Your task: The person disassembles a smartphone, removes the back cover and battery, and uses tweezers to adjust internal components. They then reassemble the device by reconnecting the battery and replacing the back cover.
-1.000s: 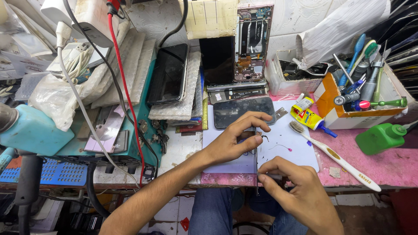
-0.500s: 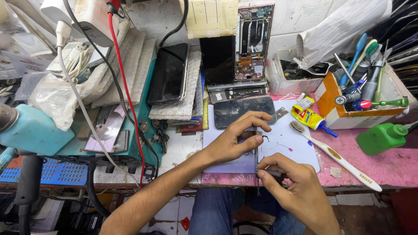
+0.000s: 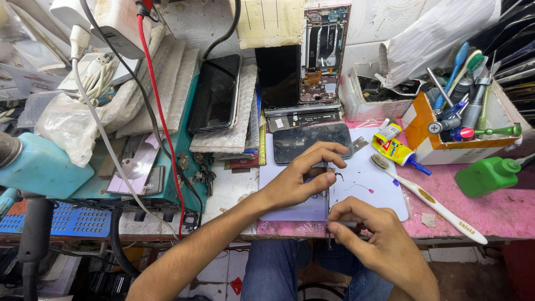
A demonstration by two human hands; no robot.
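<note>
worktop (image 3: 501,214) was pink-covered | on it lay white mat (image 3: 379,192), toothbrush (image 3: 426,198), green bottle (image 3: 486,175), orange tool box (image 3: 440,147)

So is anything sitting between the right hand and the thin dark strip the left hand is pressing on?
Nothing visible: the right hand sits at the near end of the thin dark strip, beside the left hand.

Along the right of my worktop (image 3: 501,212) lies a white toothbrush (image 3: 429,200), with a green plastic bottle (image 3: 487,175) just beyond it. A yellow glue tube (image 3: 397,149) sits beside an orange box (image 3: 446,147) crowded with brushes and screwdrivers. A dark phone (image 3: 216,92) rests on grey padding at centre left, an opened pink phone frame (image 3: 323,53) leans against the wall, and a red cable (image 3: 161,120) trails down across the teal mat (image 3: 186,125).
</note>
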